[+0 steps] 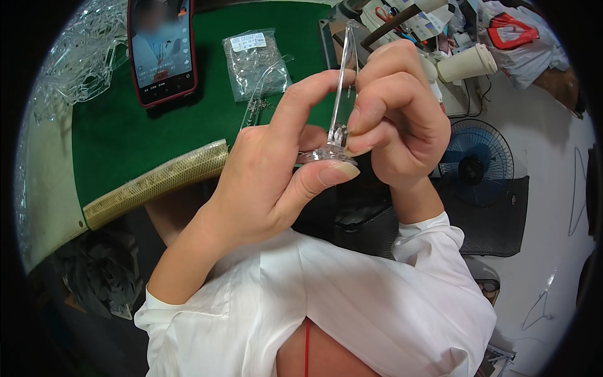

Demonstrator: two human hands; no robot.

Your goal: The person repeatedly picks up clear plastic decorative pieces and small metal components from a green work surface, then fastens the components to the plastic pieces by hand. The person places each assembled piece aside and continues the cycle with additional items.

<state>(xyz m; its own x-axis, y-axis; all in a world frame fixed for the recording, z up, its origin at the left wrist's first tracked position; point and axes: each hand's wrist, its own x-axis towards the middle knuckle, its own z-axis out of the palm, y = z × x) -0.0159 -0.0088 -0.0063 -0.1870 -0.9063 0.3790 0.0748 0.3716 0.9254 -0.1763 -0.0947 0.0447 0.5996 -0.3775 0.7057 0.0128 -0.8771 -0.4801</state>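
Observation:
My left hand [254,173] grips a pair of clear plastic eyeglass frames [324,153] between its thumb and fingers. One clear temple arm [341,85] stands up from the front piece, with the left index finger reaching toward it. At the hinge corner, my right hand [405,116] is closed, thumb and fingertips pinched together; whatever they may hold is too small to make out. Another clear temple arm [252,100] shows beyond the left hand, its lower end hidden. Close by it lies a little heap of tiny metal parts [264,105] on the green tabletop [188,132].
Past my hands lies a clear bag of small parts [251,66]. A lit phone [162,53] stands left of it, beside piled clear frames [78,60]. A gold strip [157,183] edges the table. At right are a paper cup [466,65] and a fan [474,168].

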